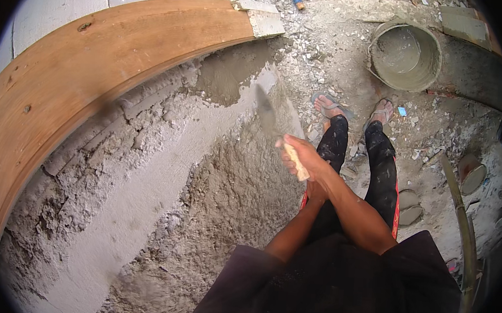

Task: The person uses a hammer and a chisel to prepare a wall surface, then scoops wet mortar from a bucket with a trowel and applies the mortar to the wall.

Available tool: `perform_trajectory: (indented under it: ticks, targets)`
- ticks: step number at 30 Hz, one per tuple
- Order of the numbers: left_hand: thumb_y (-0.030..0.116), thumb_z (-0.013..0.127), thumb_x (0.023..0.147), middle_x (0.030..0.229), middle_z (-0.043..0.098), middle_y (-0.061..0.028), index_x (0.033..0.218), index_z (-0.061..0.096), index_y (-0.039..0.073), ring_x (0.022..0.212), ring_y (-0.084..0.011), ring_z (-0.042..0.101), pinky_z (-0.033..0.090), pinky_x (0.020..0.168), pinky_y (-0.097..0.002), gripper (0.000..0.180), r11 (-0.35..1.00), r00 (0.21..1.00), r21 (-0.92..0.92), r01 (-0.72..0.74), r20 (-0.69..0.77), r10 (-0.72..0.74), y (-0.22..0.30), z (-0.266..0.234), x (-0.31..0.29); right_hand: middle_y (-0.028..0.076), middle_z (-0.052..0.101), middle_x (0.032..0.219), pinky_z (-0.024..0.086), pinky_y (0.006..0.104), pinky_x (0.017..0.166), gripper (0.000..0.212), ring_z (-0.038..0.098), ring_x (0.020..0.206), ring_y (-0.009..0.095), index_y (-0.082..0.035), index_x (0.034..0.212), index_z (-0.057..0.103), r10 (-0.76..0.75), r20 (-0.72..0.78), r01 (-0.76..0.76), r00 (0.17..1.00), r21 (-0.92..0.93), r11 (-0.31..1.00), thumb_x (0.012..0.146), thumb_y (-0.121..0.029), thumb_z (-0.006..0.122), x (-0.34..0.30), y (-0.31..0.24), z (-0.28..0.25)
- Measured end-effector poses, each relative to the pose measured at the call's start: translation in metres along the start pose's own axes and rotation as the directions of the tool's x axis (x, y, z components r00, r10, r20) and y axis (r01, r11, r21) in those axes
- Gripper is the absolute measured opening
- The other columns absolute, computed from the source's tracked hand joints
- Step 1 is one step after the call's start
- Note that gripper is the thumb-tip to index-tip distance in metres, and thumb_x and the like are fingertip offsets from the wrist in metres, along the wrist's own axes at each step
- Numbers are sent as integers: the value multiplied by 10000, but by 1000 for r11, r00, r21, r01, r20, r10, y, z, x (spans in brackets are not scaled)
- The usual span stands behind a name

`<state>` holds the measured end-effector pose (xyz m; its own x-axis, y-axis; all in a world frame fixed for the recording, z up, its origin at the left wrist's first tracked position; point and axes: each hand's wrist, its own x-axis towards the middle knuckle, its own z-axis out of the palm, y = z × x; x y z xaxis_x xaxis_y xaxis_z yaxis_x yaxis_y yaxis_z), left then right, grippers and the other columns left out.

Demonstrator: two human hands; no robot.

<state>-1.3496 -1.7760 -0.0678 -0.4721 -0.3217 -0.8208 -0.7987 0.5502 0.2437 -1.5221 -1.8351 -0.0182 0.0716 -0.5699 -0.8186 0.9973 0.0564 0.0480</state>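
My right hand (300, 154) grips the pale wooden handle of a trowel (267, 116), whose grey blade points up toward the rough plastered wall (203, 176). The blade is blurred and lies near a patch of wet grey mortar (227, 76) under the wooden plank (94, 64). My left hand (314, 191) sits low behind my right forearm, mostly hidden; what it holds cannot be seen. My legs in black trousers and my feet in sandals (330, 107) stand on the rubble-strewn ground beside the wall.
A round bucket (405, 55) with grey mortar stands on the ground at the upper right. Rubble and stones cover the floor. Shallow round pans (471, 175) lie at the right, beside a long curved pole (461, 223). White blocks top the wall.
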Motion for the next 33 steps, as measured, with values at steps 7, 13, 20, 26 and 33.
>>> perform_trajectory:
  ticks: [7,13,20,26,33]
  targets:
    - [289,758,767,1400,486,-171,1327,540,72,1306,-371,430,332,1102,-487,639,993,962,5,-115,-248,113,4,9,0,15,448,593,380,286,346,365,446,422,111,-52,952,531,-7,269,-6,963,50,999,1033,-399,451,30,-9,46]
    - [286,737,794,1404,507,-111,1302,575,99,1312,-321,447,405,1061,-464,565,996,998,65,64,-30,-62,32,-25,3,18,464,578,373,271,331,339,440,392,102,-41,933,516,5,525,44,851,-81,996,1041,-355,445,-34,-12,77]
    - [284,727,804,1408,506,-106,1305,573,98,1317,-326,436,404,1065,-466,556,996,997,55,70,-23,-69,29,-28,4,56,503,568,423,322,380,345,501,427,143,3,946,535,-133,484,165,865,-23,986,1036,-322,462,-23,-16,83]
    - [273,709,790,1403,504,-140,1295,583,73,1304,-354,433,370,1084,-482,558,998,998,-24,53,-23,-54,21,-18,6,161,439,565,425,408,555,366,519,499,223,67,1050,538,-388,387,548,837,-608,575,989,-293,542,-23,-12,104]
    - [271,696,815,1423,474,-123,1271,605,81,1309,-345,422,395,1050,-494,503,995,970,44,-85,-223,93,11,-6,2,5,498,617,405,289,382,390,488,443,129,-66,887,527,-127,21,128,992,-66,990,1006,-436,496,58,-5,6]
